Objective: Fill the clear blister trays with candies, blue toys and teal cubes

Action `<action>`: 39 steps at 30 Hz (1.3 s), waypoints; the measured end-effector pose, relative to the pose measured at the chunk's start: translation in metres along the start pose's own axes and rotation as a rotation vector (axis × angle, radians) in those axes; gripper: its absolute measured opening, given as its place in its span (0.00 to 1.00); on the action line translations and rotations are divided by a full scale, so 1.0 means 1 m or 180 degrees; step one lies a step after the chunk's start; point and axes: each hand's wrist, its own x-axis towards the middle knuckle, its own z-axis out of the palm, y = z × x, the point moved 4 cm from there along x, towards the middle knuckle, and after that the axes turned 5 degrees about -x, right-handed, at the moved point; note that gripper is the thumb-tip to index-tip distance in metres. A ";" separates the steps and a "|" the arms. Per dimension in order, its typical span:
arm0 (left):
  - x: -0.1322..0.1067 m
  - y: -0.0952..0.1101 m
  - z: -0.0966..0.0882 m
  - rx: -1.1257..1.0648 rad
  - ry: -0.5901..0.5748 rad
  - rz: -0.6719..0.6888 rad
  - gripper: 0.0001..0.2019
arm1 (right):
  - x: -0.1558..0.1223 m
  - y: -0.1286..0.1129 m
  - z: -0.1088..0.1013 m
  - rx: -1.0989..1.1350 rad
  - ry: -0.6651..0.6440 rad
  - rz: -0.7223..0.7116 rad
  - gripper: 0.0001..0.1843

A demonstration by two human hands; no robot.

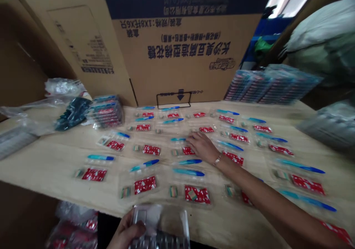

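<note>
At the lower edge, my left hand [128, 229] is closed on a clear plastic blister tray [162, 225], its thumb pressed on the near left part; whether several are nested cannot be told. My right hand [201, 145] reaches to the middle of the table, fingers bent together over a filled tray. Their tips meet the end of a blue pen [177, 139] beside a red printed packet [188, 151]; what they pinch is hidden. Nearer me, another tray holds a blue pen [188, 172], a striped block [173, 191] and a red packet [197, 194] with a second small block on top.
Rows of similar trays cover the wooden table [55, 156]. Stacks of filled packs stand at back left [105, 112] and back right [271, 84]. A large cardboard box [177, 75] rises behind. Plastic bags [62, 86] lie at left; wrapped clear trays [330, 125] stand at right.
</note>
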 end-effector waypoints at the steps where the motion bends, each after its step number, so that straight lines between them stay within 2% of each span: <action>1: -0.001 -0.001 0.000 0.0013 0.0040 -0.0028 0.14 | -0.014 -0.018 -0.003 0.0004 -0.0007 -0.0102 0.13; 3: -0.003 -0.002 0.000 0.0046 0.0085 -0.0080 0.14 | -0.048 -0.051 -0.003 0.0152 -0.0099 -0.0348 0.19; 5: -0.004 -0.001 0.001 0.0038 0.0065 -0.0082 0.13 | -0.084 -0.072 0.002 0.0179 -0.0255 -0.0589 0.23; 8: -0.005 0.000 0.005 0.0042 -0.0010 -0.0043 0.10 | -0.113 -0.073 0.009 0.0091 -0.0375 -0.0618 0.26; 11: -0.009 0.002 0.010 0.0138 -0.0060 0.0048 0.07 | -0.100 -0.065 0.008 0.0162 -0.0322 -0.0391 0.24; 15: -0.025 0.017 0.010 0.0393 -0.0180 0.0465 0.11 | -0.049 -0.085 0.003 0.0593 -0.0257 -0.0453 0.22; 17: -0.033 0.031 0.000 0.0497 0.0041 0.0761 0.20 | -0.026 -0.101 0.006 0.0759 -0.0209 -0.0508 0.22; 19: -0.036 0.046 -0.017 0.0438 0.0533 0.0972 0.31 | -0.010 -0.116 0.013 0.0850 -0.0174 -0.0572 0.22; 21: -0.034 0.055 -0.032 0.0337 0.0866 0.0979 0.39 | -0.003 -0.126 0.021 0.0863 -0.0153 -0.0619 0.21; 23: -0.026 0.057 -0.040 0.0285 0.0889 0.0810 0.39 | 0.001 -0.133 0.028 0.0804 -0.0136 -0.0665 0.21; 27: -0.015 0.055 -0.042 0.0136 0.0763 0.0610 0.35 | 0.005 -0.140 0.036 0.0657 -0.0176 -0.0755 0.23; 31: -0.022 0.056 -0.044 0.0056 0.0674 0.0636 0.35 | -0.004 -0.146 0.019 0.0826 -0.0195 -0.0641 0.21; 33: -0.029 0.053 -0.044 -0.0036 0.0582 0.0620 0.34 | -0.018 -0.154 0.005 0.1385 -0.0402 -0.0563 0.22; 35: -0.035 0.047 -0.039 -0.0177 0.0427 0.0604 0.31 | -0.035 -0.162 -0.003 0.2312 -0.0916 -0.0384 0.23; 37: -0.039 0.041 -0.029 -0.0258 0.0188 0.0653 0.26 | -0.054 -0.166 -0.003 0.3230 -0.1443 -0.0056 0.21; 39: -0.042 0.039 -0.015 -0.0185 -0.0154 0.0768 0.23 | -0.070 -0.161 0.002 0.3785 -0.1659 0.0345 0.18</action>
